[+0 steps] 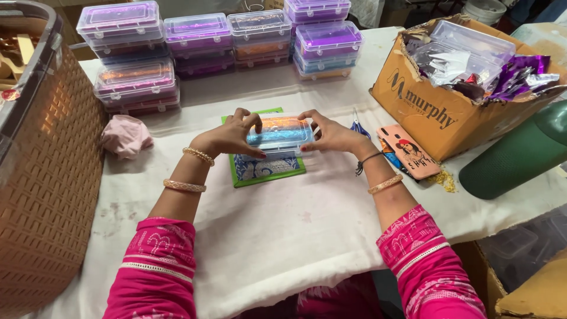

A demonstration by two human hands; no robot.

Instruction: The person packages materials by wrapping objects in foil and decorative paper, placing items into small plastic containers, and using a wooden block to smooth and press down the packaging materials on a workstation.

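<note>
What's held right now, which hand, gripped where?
Both hands hold one clear plastic lidded box: left hand on its left end, right hand on its right end, above a green-edged mat.

My left hand (pixel 227 137) and right hand (pixel 332 134) cover the ends of the clear box (pixel 279 133), so I cannot tell what is inside it. The box hides most of the green mat (pixel 260 171). The basket (pixel 44 177) runs off the left edge. The carton (pixel 440 106) covers the phone's (pixel 409 152) top.
</note>
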